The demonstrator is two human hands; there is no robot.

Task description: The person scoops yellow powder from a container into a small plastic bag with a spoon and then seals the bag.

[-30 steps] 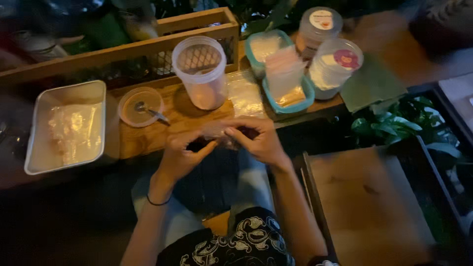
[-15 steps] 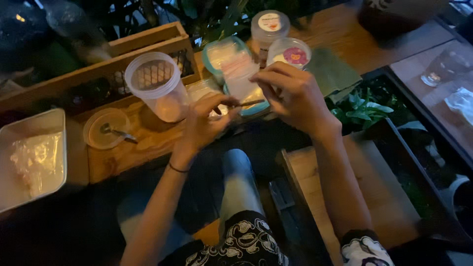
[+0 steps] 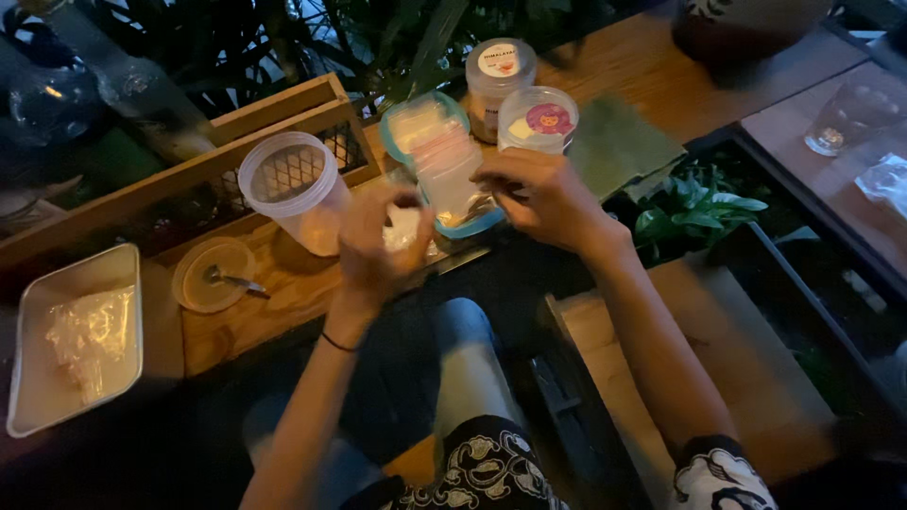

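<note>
Right hand (image 3: 543, 194) now over teal tray (image 3: 472, 225)

Dim warm light, deep shadows below; grainy, slight motion blur, dark edges.

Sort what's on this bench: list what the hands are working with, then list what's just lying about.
In hand:
left hand on a small clear bag
right hand at the stack of bags in the teal tray

Lying about:
clear tub
lid with spoon
metal tray
two lidded jars
drinking glass
</note>
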